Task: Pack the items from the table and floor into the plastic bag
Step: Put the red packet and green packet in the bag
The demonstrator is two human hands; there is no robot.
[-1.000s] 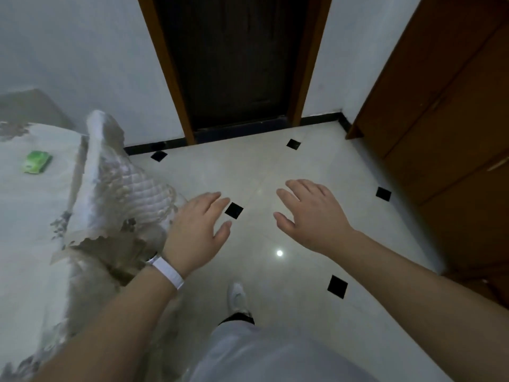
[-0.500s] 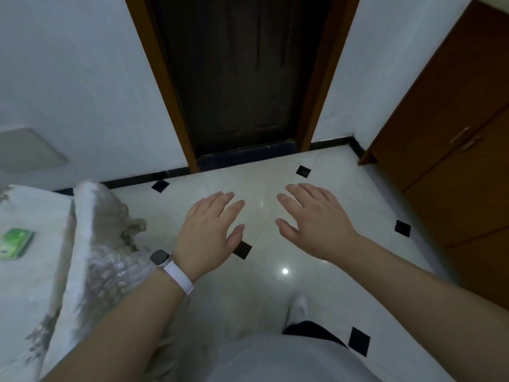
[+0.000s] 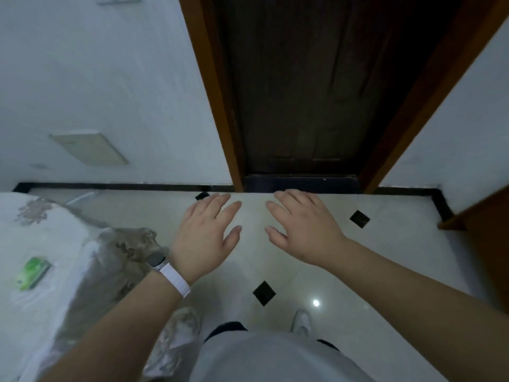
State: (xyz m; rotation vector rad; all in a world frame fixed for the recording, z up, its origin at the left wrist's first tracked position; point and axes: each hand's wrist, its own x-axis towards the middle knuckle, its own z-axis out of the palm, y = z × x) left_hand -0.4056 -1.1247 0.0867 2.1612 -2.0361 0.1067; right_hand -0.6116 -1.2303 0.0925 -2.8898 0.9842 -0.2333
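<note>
A pale wall fills the upper left of the frame, and a dark door in an orange-brown frame takes the upper centre. Below them a glossy light floor with small black diamond insets spreads across the middle and lower right. A table under a white, flower-patterned cloth occupies the left edge, its cloth hanging in folds toward the centre.

Two bare forearms reach up from the bottom corners. The left hand and right hand hover side by side at mid-frame, palms down, fingers straight and slightly spread, holding nothing and touching nothing.

Crumpled clear plastic sits at lower centre-left beside the cloth; whether it is the bag cannot be told. A green packet lies flat on the table at far left, well apart from both hands. A white-strapped watch circles the left wrist.
</note>
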